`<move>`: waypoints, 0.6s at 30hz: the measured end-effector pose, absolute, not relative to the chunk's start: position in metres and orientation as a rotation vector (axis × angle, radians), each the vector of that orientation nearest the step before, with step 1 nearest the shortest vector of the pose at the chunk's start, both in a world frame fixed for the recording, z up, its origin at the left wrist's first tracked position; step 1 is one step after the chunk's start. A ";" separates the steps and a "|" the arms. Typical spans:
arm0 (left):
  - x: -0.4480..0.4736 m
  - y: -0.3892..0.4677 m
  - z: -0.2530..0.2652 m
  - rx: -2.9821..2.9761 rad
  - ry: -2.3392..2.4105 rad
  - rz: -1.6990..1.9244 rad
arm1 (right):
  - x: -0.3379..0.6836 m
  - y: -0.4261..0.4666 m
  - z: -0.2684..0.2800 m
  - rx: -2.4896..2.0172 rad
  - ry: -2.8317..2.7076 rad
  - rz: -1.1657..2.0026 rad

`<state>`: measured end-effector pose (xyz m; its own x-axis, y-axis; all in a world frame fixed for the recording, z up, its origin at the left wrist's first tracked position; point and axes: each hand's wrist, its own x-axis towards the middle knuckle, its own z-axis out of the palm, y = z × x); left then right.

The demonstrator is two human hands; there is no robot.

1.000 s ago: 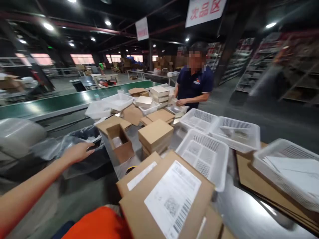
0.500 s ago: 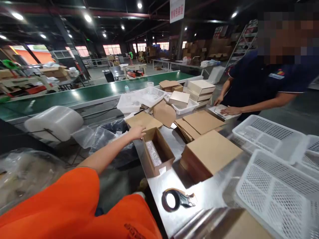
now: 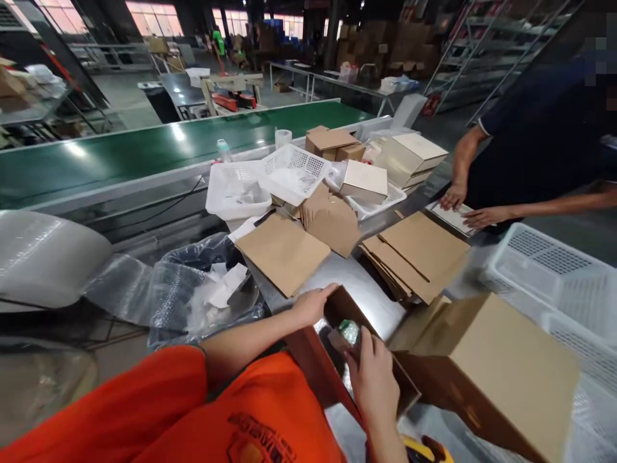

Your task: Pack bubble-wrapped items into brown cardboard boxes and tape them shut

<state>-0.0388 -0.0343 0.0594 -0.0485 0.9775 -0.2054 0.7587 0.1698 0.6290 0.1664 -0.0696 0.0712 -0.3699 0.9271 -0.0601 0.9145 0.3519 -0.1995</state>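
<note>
An open brown cardboard box stands tilted in view at the near edge of the metal table. My left hand grips the far-left rim of this box, fingers hooked over the edge. Inside the box, my right hand has its fingers closed around a bubble-wrapped item with a green, shiny end. The fingers hide much of that item. More clear wrap glints beneath it. Right of the box sits a larger brown carton.
Flat cardboard sheets and a stack of folded cardboard lie beyond the box. White baskets stand near the green conveyor. A bubble-wrap roll hangs at left. At right, a co-worker's hands press a white box.
My right hand has come into view and reached into the box, closing on a wrapped item. My left hand still holds the rim. The view has shifted, and the box appears nearer my body.
</note>
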 end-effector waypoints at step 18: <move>-0.036 -0.027 0.064 1.680 1.861 0.290 | 0.148 -0.040 0.062 -1.923 -2.983 0.378</move>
